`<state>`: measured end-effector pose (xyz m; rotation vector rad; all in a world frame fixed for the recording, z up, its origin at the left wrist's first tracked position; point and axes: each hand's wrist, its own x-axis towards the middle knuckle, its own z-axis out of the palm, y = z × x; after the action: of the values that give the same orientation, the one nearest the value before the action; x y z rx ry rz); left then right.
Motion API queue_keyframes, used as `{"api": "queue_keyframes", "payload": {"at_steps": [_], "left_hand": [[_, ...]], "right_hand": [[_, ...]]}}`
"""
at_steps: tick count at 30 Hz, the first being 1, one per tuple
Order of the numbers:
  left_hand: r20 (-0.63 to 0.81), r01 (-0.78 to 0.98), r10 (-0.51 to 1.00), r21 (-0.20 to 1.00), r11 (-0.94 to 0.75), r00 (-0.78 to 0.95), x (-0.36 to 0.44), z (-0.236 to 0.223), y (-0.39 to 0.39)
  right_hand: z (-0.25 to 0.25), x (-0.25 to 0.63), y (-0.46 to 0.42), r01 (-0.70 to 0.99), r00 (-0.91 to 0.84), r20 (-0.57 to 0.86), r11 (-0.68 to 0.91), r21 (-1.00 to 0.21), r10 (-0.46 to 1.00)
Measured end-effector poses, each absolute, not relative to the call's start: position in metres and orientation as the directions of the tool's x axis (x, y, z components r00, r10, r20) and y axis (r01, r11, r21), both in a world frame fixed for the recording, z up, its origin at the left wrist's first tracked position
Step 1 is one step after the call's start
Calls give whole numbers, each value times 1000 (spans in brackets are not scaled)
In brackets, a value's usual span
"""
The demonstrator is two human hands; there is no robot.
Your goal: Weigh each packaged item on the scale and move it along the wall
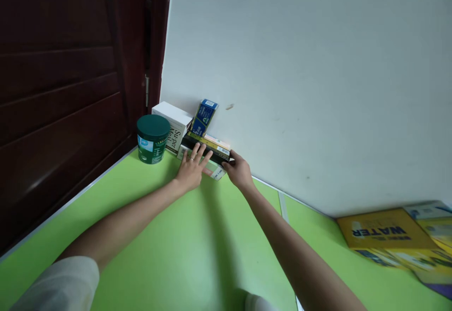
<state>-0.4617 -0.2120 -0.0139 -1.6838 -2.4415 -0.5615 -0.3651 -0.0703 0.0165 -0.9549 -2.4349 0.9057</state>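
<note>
My left hand point(190, 172), with a ring on one finger, lies with spread fingers against a stack of small boxes by the wall. Under its fingertips runs a long black box point(215, 154). My right hand point(240, 172) pinches the right end of that black box between thumb and fingers. A white box with green and pink print point(216, 170) sits below the black one. Behind it shows a yellow-edged box point(208, 142), and a blue box point(204, 117) leans tilted against the wall. The hands partly cover the stack.
To the left stand a white "Super Meal" box point(173, 115) and a dark green lidded tub point(153, 139). A dark red door point(60, 89) borders the green floor point(169, 264). Yellow cartons marked "WATER" point(384, 230) lie along the wall point(310, 75) at right.
</note>
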Motion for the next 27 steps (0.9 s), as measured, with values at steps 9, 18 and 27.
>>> {"api": "queue_keyframes", "payload": {"at_steps": [9, 18, 27], "left_hand": [[299, 930, 890, 242, 278, -344, -440, 9, -232], [-28, 810, 987, 576, -112, 156, -319, 33, -254], [-235, 556, 820, 822, -118, 521, -184, 83, -232]], "right_hand": [[42, -334, -98, 450, -735, 120, 613, -649, 667], [69, -172, -170, 184, -976, -205, 775, -605, 72], [112, -28, -167, 297, -939, -344, 551, -780, 18]]}}
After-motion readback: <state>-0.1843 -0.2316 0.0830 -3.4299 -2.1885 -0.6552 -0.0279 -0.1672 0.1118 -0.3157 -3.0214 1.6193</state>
